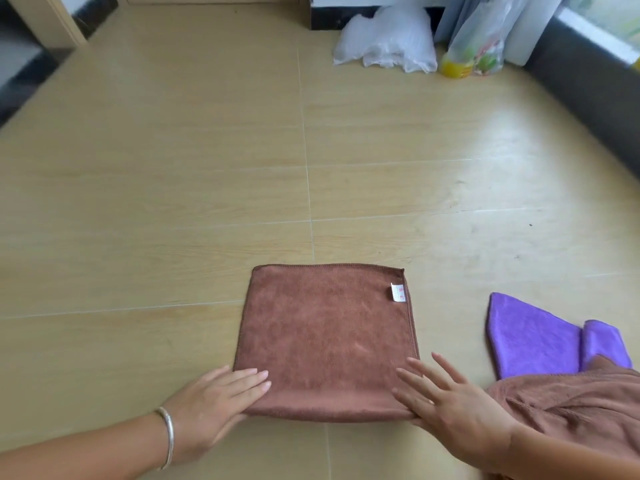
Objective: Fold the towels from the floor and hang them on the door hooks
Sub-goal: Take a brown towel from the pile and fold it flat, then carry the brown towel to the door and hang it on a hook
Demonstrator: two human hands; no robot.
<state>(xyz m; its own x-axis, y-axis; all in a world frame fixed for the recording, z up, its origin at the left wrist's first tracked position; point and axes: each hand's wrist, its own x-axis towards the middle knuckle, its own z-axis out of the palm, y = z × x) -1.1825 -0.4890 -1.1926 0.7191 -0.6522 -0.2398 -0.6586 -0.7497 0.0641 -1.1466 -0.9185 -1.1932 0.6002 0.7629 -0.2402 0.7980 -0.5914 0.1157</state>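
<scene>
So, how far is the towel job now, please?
Done: the brown towel lies folded flat on the floor. In hand: the left hand and right hand rest with straight fingers on its near corners. Left: the purple towel and a crumpled brown towel wait unfolded; no hooks are in view, nothing hung.

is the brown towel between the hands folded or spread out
Folded: the brown towel shows a thick rounded doubled edge nearest the person, and lies flat as a neat rectangle.

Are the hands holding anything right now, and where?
Nothing is gripped. Both hands rest flat on the brown towel, left hand and right hand at its near corners.
</scene>
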